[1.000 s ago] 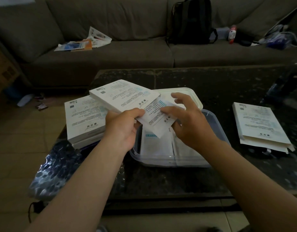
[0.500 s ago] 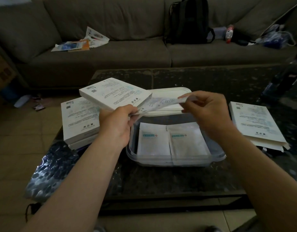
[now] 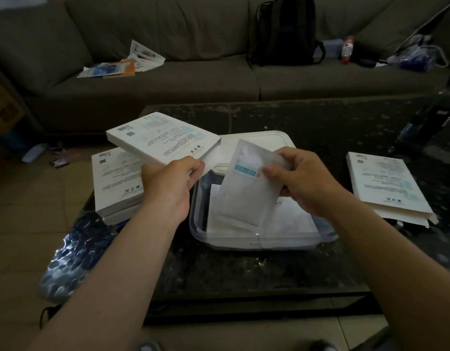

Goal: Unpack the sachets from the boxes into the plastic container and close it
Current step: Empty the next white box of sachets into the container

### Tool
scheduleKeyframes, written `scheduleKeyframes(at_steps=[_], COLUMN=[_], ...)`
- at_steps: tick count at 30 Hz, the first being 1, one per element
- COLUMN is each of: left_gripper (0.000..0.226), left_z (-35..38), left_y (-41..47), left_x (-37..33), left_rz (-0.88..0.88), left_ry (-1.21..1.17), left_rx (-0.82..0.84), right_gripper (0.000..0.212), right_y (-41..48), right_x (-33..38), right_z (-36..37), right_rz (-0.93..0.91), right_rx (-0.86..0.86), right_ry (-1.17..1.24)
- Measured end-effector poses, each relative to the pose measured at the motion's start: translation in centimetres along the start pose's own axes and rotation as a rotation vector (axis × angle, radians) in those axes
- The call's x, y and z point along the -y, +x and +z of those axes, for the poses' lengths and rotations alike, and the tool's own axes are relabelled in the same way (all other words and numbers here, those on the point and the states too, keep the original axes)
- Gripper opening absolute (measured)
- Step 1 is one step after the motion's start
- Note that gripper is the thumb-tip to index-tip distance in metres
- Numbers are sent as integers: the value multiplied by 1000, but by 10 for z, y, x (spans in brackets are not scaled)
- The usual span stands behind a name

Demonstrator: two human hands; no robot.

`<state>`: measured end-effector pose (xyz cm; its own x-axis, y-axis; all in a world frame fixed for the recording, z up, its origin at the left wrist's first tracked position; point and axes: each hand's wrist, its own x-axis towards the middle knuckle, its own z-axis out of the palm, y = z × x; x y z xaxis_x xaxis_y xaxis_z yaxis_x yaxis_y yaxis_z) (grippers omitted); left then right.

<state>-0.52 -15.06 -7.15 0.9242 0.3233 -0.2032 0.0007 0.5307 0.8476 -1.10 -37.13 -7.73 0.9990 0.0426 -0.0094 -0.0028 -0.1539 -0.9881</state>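
Observation:
My left hand (image 3: pixel 169 184) grips a flat white box (image 3: pixel 160 138) by its open near end and holds it tilted above the table. My right hand (image 3: pixel 303 182) pinches a white sachet (image 3: pixel 246 191) by its upper right edge. The sachet hangs tilted over the clear plastic container (image 3: pixel 201 231), its lower end touching the white sachets (image 3: pixel 292 219) lying inside. The container's white lid (image 3: pixel 267 140) lies just behind it.
Stacked white boxes (image 3: pixel 112 178) lie left of the container and another box (image 3: pixel 386 183) lies on the right. Bubble wrap (image 3: pixel 69 252) hangs off the dark table's (image 3: pixel 320 122) left corner. A sofa behind carries a black backpack (image 3: pixel 286 29), papers and bottles.
My right hand pulled the sachet fully out of the box, turned it face up and lowered it to the container. My left hand still holds the box.

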Motion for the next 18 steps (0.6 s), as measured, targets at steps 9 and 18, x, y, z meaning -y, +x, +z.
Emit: scheduleKeyframes(at_steps=[9, 18], left_gripper=[62, 62], left_z=[-1, 1], left_y=[1, 0], left_x=[1, 0], left_rz=[-19, -31], left_ry=[-1, -18], left_rx=[7, -6], right_gripper=[22, 72], right_y=[13, 23], right_x=[-8, -22], right_z=[17, 26], right_rz=[56, -93], right_rx=[98, 270], right_ry=[-238, -794])
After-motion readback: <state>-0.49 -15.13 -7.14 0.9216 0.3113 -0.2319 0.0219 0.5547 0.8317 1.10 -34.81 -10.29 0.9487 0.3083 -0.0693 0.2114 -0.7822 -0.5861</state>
